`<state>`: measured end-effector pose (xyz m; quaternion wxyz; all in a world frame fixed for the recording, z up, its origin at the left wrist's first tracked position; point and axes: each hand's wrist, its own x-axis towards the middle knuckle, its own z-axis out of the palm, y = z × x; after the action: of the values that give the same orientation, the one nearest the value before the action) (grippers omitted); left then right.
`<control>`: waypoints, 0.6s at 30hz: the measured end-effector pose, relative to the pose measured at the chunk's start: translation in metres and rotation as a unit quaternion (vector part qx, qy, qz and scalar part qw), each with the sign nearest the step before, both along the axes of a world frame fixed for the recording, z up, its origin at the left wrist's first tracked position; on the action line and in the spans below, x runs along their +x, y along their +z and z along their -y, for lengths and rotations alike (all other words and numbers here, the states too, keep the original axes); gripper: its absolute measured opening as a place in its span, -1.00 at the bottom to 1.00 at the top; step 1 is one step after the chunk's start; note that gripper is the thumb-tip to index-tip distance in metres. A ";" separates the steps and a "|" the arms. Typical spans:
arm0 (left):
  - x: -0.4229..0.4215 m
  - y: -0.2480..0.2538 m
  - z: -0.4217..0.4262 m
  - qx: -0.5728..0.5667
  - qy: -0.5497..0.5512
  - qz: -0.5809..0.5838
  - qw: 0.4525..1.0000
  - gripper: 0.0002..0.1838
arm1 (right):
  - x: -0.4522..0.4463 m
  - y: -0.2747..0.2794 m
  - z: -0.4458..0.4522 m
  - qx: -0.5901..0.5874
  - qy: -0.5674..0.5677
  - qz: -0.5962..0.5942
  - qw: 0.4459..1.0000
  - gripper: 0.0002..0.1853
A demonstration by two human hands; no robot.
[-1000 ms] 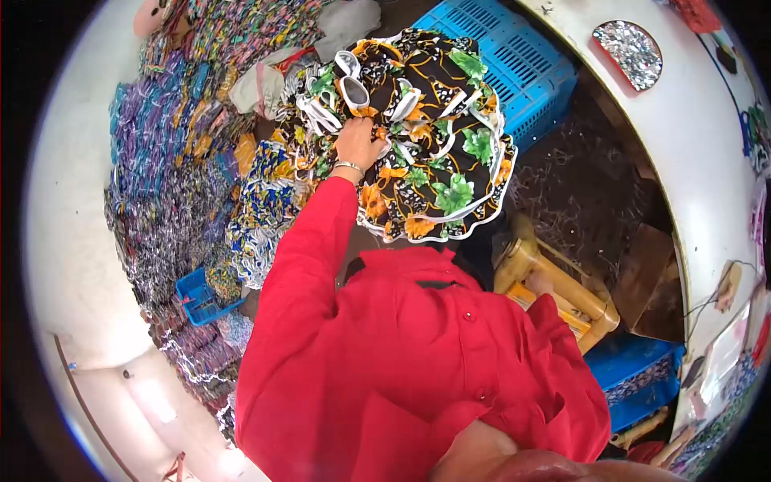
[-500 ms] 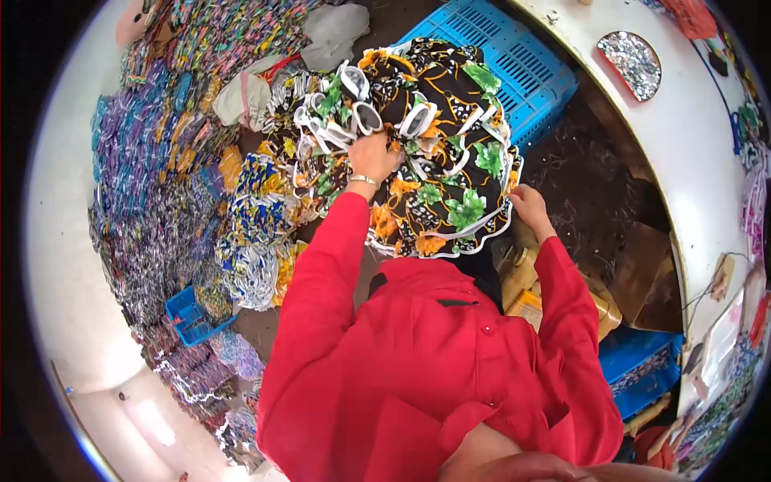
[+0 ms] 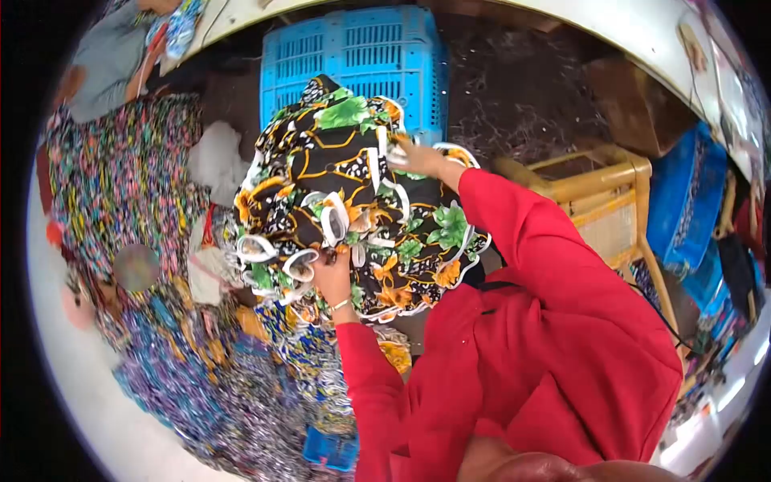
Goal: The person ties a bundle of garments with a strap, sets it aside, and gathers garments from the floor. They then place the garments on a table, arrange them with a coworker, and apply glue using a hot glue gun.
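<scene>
A bundle of black floral fabric (image 3: 321, 165) with orange and green flowers and white edging lies against the front of a blue crate. My left hand (image 3: 331, 273), with a bracelet at the wrist, is closed on the fabric near its white-rimmed openings. Farther up on the right side, my right hand (image 3: 419, 158) reaches onto the same fabric and pinches a white-edged part. Some fingertips of both hands are hidden in the folds.
The blue crate (image 3: 430, 72) stands behind the fabric. Multicoloured bundles (image 3: 120, 177) cover the floor at left, near a white bag (image 3: 217, 161). A wooden stool (image 3: 642, 173) and blue bins (image 3: 683, 201) stand at right. Another person (image 3: 108, 60) is at upper left.
The view has turned. My right hand, at first out of view, came to the fabric's right edge and now lies farther up on it. My left hand stays on the fabric.
</scene>
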<state>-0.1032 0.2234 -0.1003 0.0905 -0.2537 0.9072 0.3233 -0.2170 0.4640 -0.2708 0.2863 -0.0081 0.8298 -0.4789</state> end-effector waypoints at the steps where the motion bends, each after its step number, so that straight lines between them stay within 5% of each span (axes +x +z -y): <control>1: 0.003 -0.010 0.006 0.067 0.043 -0.044 0.996 -0.62 | 0.010 -0.006 0.001 0.015 0.034 0.054 0.998 -0.13; 4: -0.004 -0.009 0.000 0.187 0.103 -0.096 0.972 -0.66 | 0.017 -0.017 -0.013 -0.014 0.137 0.105 0.985 -0.32; 6: -0.017 0.008 -0.010 0.298 0.137 -0.111 0.938 -0.70 | 0.045 -0.007 -0.010 -0.084 0.005 0.086 0.993 -0.38; 8: -0.018 0.031 -0.023 0.301 0.130 -0.079 0.941 -0.74 | 0.052 0.069 -0.033 -0.143 -0.083 0.235 0.958 -0.47; 11: -0.023 0.068 -0.042 0.314 0.107 -0.050 0.942 -0.78 | 0.073 0.111 -0.045 -0.271 -0.119 0.248 0.922 -0.57; 12: -0.024 0.081 -0.049 0.326 0.088 -0.050 0.940 -0.79 | 0.079 0.127 -0.049 -0.275 -0.129 0.239 0.922 -0.57; 15: -0.028 0.120 -0.082 0.349 0.024 -0.085 0.933 -0.79 | 0.097 0.176 -0.074 -0.505 -0.295 0.137 0.800 -0.71; 18: -0.027 0.153 -0.115 0.360 -0.040 -0.125 0.923 -0.78 | 0.111 0.207 -0.109 -0.531 -0.287 0.080 0.793 -0.73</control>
<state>-0.1299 0.3386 0.0528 0.0743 -0.1250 0.7426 0.6537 -0.1056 0.5728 -0.0641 0.1515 0.1179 0.3829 -0.9036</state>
